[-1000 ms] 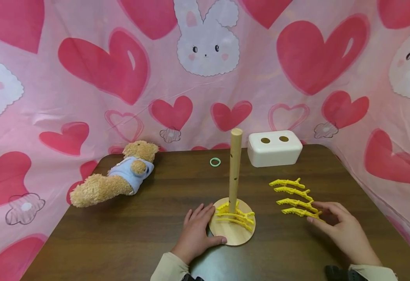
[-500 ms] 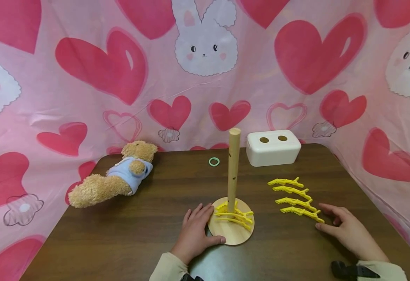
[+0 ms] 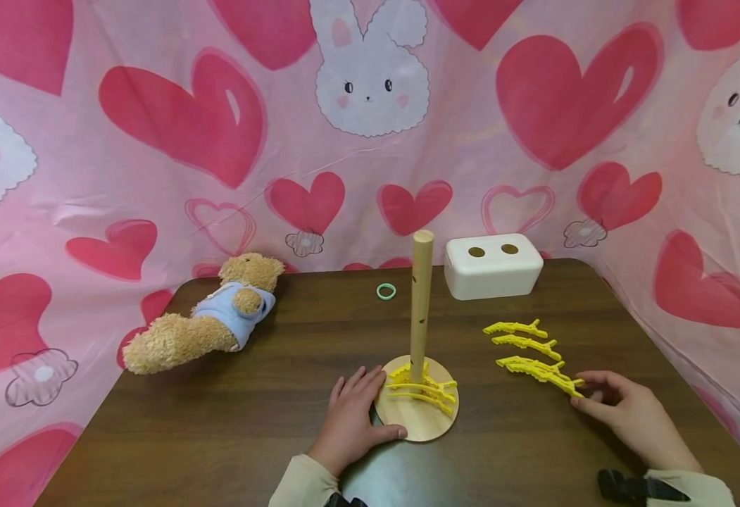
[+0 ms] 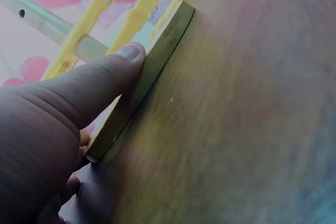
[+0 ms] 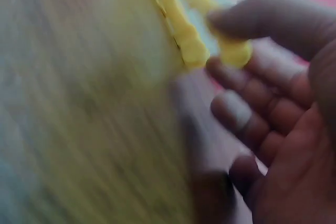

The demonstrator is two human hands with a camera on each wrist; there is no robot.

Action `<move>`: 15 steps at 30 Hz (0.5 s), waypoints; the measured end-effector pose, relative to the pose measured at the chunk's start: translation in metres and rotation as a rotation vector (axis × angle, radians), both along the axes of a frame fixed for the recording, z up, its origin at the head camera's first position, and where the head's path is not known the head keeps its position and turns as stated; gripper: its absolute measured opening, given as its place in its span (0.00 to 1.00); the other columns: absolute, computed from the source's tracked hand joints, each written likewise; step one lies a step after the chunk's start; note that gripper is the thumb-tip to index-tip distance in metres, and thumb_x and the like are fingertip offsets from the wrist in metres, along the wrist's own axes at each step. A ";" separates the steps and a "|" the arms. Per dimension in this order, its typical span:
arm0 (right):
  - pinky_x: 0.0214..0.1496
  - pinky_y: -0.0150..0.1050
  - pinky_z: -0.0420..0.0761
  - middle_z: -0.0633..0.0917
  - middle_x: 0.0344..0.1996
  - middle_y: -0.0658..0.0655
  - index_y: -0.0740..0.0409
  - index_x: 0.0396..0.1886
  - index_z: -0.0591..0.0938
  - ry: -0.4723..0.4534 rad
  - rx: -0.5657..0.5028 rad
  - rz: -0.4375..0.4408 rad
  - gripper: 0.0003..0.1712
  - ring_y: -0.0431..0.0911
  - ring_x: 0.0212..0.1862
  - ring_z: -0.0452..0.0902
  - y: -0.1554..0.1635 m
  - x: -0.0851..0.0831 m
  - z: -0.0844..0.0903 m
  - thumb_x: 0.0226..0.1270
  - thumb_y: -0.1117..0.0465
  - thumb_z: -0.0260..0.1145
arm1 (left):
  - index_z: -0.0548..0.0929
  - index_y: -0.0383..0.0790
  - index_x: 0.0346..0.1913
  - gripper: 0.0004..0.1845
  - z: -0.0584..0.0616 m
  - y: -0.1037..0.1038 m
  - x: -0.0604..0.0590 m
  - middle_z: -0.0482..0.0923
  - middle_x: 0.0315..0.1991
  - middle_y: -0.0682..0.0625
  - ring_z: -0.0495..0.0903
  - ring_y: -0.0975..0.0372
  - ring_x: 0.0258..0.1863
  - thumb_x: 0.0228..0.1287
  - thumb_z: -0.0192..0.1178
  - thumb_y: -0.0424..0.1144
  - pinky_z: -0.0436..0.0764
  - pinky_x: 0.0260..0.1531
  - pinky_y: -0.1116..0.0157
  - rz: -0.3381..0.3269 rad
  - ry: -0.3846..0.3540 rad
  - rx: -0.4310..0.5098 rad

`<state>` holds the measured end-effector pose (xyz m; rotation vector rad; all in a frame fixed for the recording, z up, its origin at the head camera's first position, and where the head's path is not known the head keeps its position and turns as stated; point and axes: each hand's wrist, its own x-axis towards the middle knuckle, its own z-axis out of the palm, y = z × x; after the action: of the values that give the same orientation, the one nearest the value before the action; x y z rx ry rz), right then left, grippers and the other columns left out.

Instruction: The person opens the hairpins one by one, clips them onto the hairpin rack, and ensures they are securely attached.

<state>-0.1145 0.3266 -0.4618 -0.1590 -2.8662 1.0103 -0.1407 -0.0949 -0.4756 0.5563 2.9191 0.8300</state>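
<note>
A wooden stand with an upright dowel [image 3: 421,303] and a round base [image 3: 417,424] is steadied at its left edge by my left hand [image 3: 350,417]. The thumb [image 4: 102,82] lies on the base's rim, with the fingers along the other side. Several yellow alligator hair clips [image 3: 423,391] lie on the base around the dowel. To the right, my right hand [image 3: 632,415] pinches the end of a yellow hair clip [image 5: 233,51] between thumb and index finger. This clip touches or overlaps its neighbour [image 5: 176,17]; two other clips [image 3: 525,343] lie beyond.
A teddy bear [image 3: 217,317] in a blue top lies at the left. At the back are a small green ring [image 3: 386,291] and a white box [image 3: 493,274] with two holes in its top. A pink heart-print cloth [image 3: 370,162] hangs behind the brown table [image 3: 268,422].
My right hand drew back slightly to the right, then took the nearest hair clip's end. That clip has shifted against the one behind it. My left hand stays on the base.
</note>
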 end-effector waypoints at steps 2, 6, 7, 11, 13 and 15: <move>0.27 0.30 0.69 0.80 0.28 0.51 0.58 0.46 0.81 0.047 -0.038 -0.017 0.28 0.36 0.27 0.71 -0.003 0.000 -0.001 0.49 0.47 0.73 | 0.65 0.46 0.68 0.53 0.000 0.000 0.000 0.61 0.68 0.53 0.54 0.53 0.69 0.39 0.61 0.73 0.44 0.64 0.43 -0.001 0.004 -0.001; 0.26 0.29 0.70 0.82 0.26 0.50 0.57 0.42 0.83 0.111 -0.085 -0.033 0.24 0.37 0.26 0.72 -0.009 0.000 0.000 0.46 0.49 0.76 | 0.65 0.46 0.68 0.53 0.000 0.000 0.001 0.62 0.68 0.53 0.54 0.53 0.69 0.39 0.61 0.73 0.45 0.64 0.43 -0.002 0.007 0.003; 0.26 0.29 0.70 0.81 0.26 0.50 0.56 0.41 0.83 0.122 -0.091 -0.034 0.23 0.37 0.26 0.72 -0.011 0.000 0.000 0.46 0.50 0.76 | 0.65 0.46 0.68 0.53 0.000 0.000 0.001 0.62 0.68 0.53 0.54 0.52 0.69 0.39 0.61 0.73 0.45 0.64 0.43 -0.003 0.007 0.004; 0.25 0.30 0.70 0.81 0.24 0.49 0.55 0.38 0.83 0.149 -0.088 -0.031 0.21 0.38 0.25 0.72 -0.018 0.002 0.004 0.45 0.51 0.77 | 0.65 0.46 0.68 0.53 -0.001 0.000 0.001 0.61 0.68 0.53 0.54 0.52 0.69 0.39 0.61 0.73 0.45 0.64 0.43 -0.002 0.010 0.010; 0.25 0.30 0.70 0.81 0.24 0.49 0.55 0.37 0.84 0.163 -0.081 -0.029 0.20 0.37 0.25 0.72 -0.022 0.002 0.007 0.45 0.51 0.77 | 0.65 0.46 0.68 0.53 -0.001 0.000 0.000 0.61 0.68 0.53 0.54 0.52 0.69 0.39 0.61 0.73 0.45 0.64 0.43 -0.003 0.012 0.011; 0.25 0.30 0.70 0.81 0.23 0.49 0.54 0.36 0.84 0.171 -0.069 -0.026 0.20 0.37 0.24 0.72 -0.026 0.003 0.011 0.44 0.51 0.77 | 0.65 0.46 0.68 0.53 -0.001 -0.001 0.000 0.61 0.68 0.53 0.54 0.52 0.69 0.39 0.61 0.73 0.45 0.64 0.43 -0.001 0.011 0.010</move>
<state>-0.1119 0.3006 -0.4512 -0.1093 -2.6709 1.0633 -0.1404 -0.0955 -0.4768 0.5643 2.9258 0.8451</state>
